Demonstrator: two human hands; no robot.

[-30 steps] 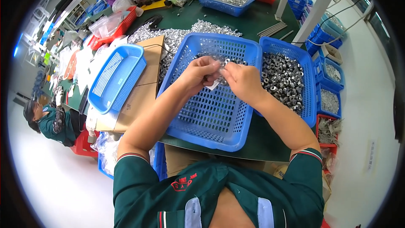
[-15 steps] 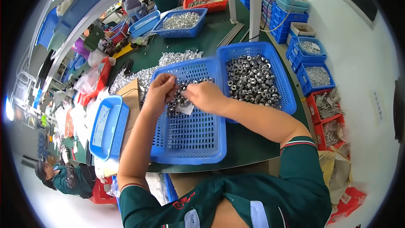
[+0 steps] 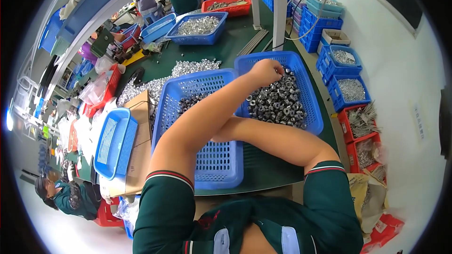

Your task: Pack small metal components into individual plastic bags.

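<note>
My left hand [image 3: 267,72] reaches across to the far end of the right blue basket [image 3: 316,98], its fingers pinched together just over the parts there. Whatever sits between its fingertips is too small to make out. That basket holds a heap of short, dark silvery metal rings [image 3: 278,103], which look like nuts. In the left blue basket [image 3: 221,179] lies a smaller pile of similar metal rings [image 3: 190,101], partly covered by my left forearm. My right hand [image 3: 223,134] is over this left basket, beneath my left forearm, and its fingers are hidden.
Small shiny metal pieces [image 3: 157,86] are spread on the green table [image 3: 230,55] behind the baskets. A slim blue basket [image 3: 113,143] rests on cardboard [image 3: 141,134] at left. Crates of parts [image 3: 351,89] line the right wall. A seated person [image 3: 70,197] is at far left.
My left hand has moved from the left basket over to the right one, crossing above my right arm. My right hand has drawn back nearer and now lies beneath the left forearm.
</note>
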